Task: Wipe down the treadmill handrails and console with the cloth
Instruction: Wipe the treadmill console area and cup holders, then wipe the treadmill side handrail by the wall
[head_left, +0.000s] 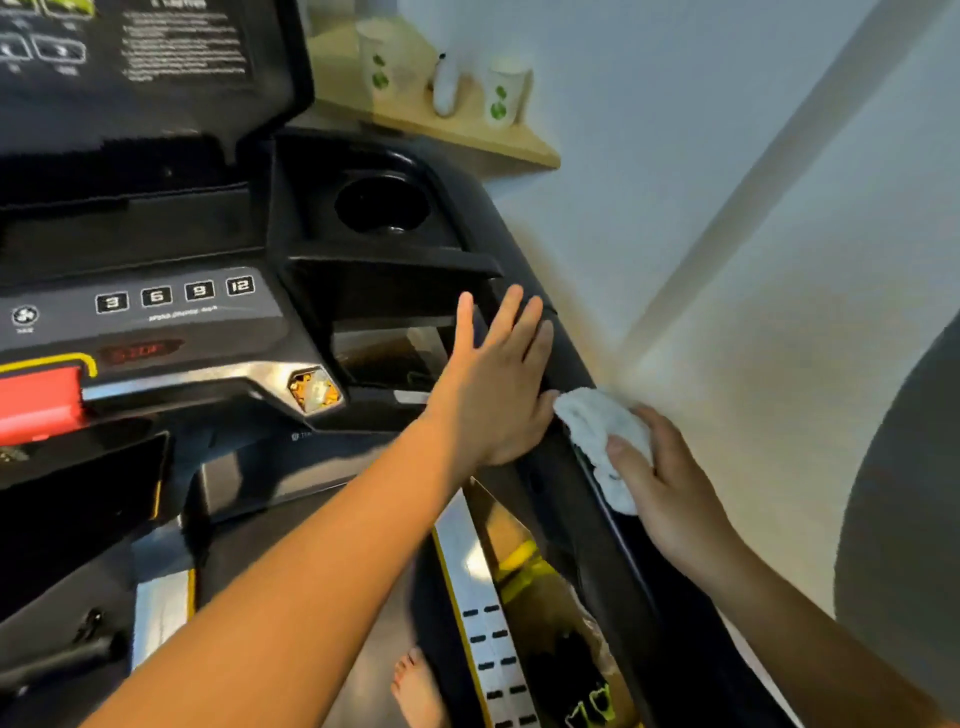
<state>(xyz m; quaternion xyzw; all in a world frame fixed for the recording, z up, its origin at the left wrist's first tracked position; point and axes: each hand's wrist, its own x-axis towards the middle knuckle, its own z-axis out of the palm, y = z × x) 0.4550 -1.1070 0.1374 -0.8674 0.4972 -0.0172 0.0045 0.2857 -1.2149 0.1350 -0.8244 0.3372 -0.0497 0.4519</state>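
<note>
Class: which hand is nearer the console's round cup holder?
Left. The left hand lies flat just short of the cup holder; the right hand, gripping the cloth, sits farther down the handrail.

This is an indoor exercise corner, likely in a home. A black treadmill (363, 291) with a speed-button console (171, 301) and a cup holder (382, 205) stands close against a plain white wall (727, 156). A small wooden shelf (519, 148) behind it carries leaf-printed paper cups (382, 62) and a white figurine (447, 85). A bare foot (418, 686) stands on its deck.
</note>
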